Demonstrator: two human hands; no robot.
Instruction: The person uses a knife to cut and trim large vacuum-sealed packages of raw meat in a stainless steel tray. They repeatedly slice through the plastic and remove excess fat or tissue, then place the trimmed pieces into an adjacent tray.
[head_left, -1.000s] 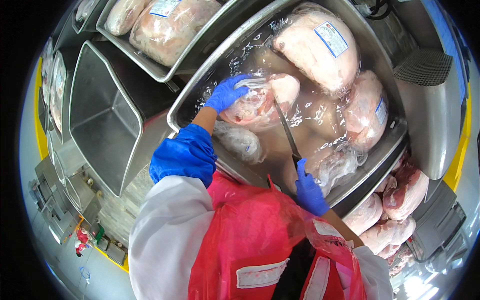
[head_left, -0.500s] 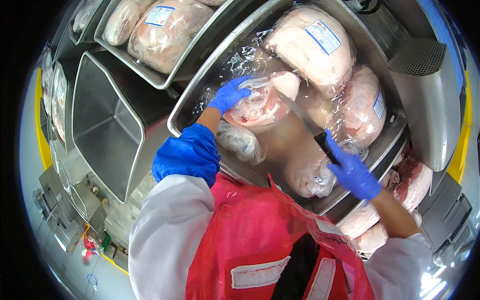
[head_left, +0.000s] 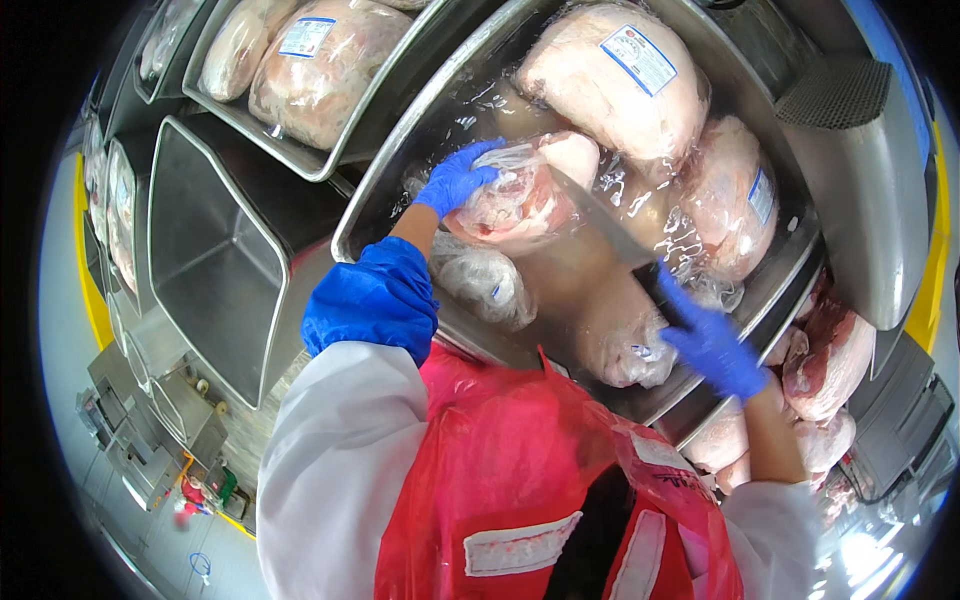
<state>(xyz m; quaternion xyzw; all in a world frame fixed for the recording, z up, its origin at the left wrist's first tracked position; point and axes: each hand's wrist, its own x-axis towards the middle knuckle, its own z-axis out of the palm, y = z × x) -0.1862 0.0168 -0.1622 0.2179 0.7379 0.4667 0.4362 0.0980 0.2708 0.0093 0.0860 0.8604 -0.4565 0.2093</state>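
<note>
In a blue glove, my left hand (head_left: 455,180) grips the loose clear plastic at the left end of a piece of meat (head_left: 510,205) in a metal tub (head_left: 368,192). Its far right end, pale and rounded, sticks out of the wrap. My right hand (head_left: 715,345), gloved too, is closed round the dark handle of a knife (head_left: 612,228). The blade points up and left, its tip end by the meat's right side; whether it cuts in I cannot tell. Murky liquid surrounds the meat. A crumpled plastic-wrapped piece (head_left: 485,285) lies just below.
Large bagged cuts (head_left: 610,85) with labels fill the tub's far right. Another bagged piece (head_left: 625,340) lies near its front edge. Left stands a metal bin (head_left: 215,270); behind it, a bin (head_left: 345,165) of bagged meat. Unwrapped cuts (head_left: 830,365) lie right, below a curved metal guard (head_left: 865,220).
The knife and my right hand have shifted slightly right and down, the blade now showing more of its flat side. My left hand keeps its hold on the plastic.
</note>
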